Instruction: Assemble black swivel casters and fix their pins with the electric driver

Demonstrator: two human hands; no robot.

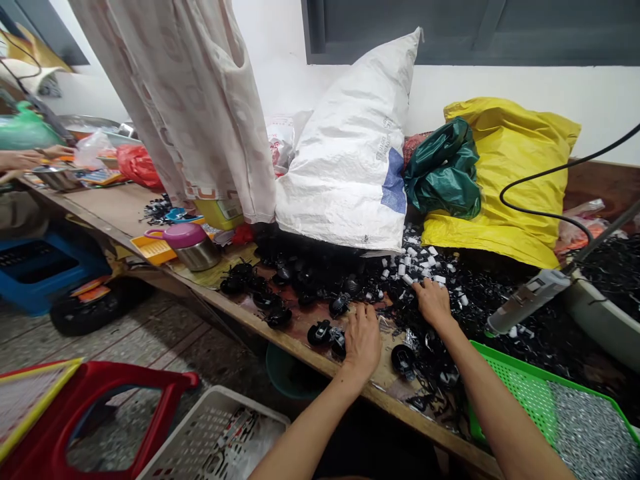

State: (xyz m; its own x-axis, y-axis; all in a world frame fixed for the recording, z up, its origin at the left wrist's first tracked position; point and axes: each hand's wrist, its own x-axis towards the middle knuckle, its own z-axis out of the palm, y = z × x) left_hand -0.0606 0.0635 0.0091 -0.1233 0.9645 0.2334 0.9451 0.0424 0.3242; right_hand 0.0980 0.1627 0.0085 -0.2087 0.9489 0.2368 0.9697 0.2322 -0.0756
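- My left hand is over the worktop, fingers bent, beside black parts; can't tell if pinching.
- My right hand: fingers at the white bits, before the white sack; can't tell grip.
- Green tray near my right forearm.

Both bare forearms reach forward from the bottom edge of the view, slanting inward. The left forearm runs up and to the right, ending in the left hand, back upward, fingers bent forward and down. The right forearm slants up and to the left and extends farther; the right hand has its back up, fingers curled. The hands are apart, their grips unclear.
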